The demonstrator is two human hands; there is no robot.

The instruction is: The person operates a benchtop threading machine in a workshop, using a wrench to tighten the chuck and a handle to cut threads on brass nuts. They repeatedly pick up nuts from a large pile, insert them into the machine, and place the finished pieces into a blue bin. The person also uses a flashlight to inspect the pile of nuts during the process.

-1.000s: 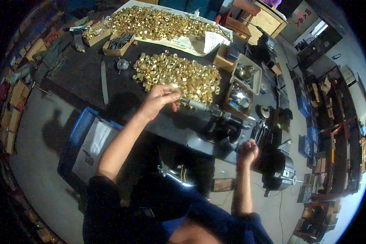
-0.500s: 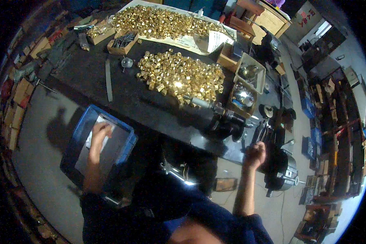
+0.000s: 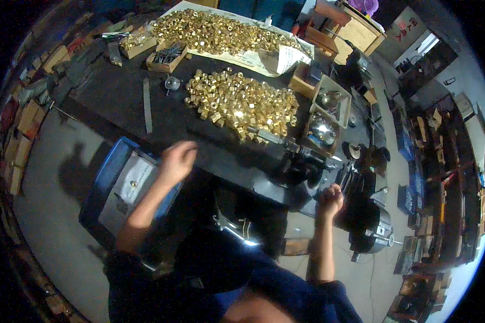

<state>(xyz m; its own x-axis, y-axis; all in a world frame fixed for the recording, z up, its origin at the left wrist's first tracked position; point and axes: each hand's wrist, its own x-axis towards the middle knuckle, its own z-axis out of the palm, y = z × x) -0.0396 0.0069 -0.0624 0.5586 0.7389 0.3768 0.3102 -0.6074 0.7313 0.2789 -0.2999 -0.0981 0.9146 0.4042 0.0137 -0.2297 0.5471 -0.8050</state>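
The left hand [image 3: 178, 160] is raised above the near edge of the dark workbench top [image 3: 108, 97], between the bench and the blue plastic crate [image 3: 103, 180] that stands on the floor just below that edge. Its fingers look loosely curled, but the hand is blurred and I cannot tell whether it pinches anything. The right hand [image 3: 331, 199] is closed in a fist beside the dark metal machine [image 3: 302, 167] fixed at the bench's near right corner; what it grips, if anything, is hidden.

The work appears to be feeding small brass hexagonal nuts, one at a time, between pile, machine and crate. The nearer heap of brass nuts [image 3: 240, 102] lies in the middle of the bench top, large and spread, reaching almost to the machine. A second, wider heap of brass nuts [image 3: 215, 32] rests on a sheet of pale paper [image 3: 264, 56] along the far edge. Inside the crate sits a pale flat sheet [image 3: 129, 185] with what looks like a single small piece on it, so very little seems gathered there.

Judging from that, the job is at an early stage: both heaps are still big and nearly all the nuts remain to be handled. Open wooden boxes [image 3: 328, 113] holding shiny metal parts stand at the right edge.
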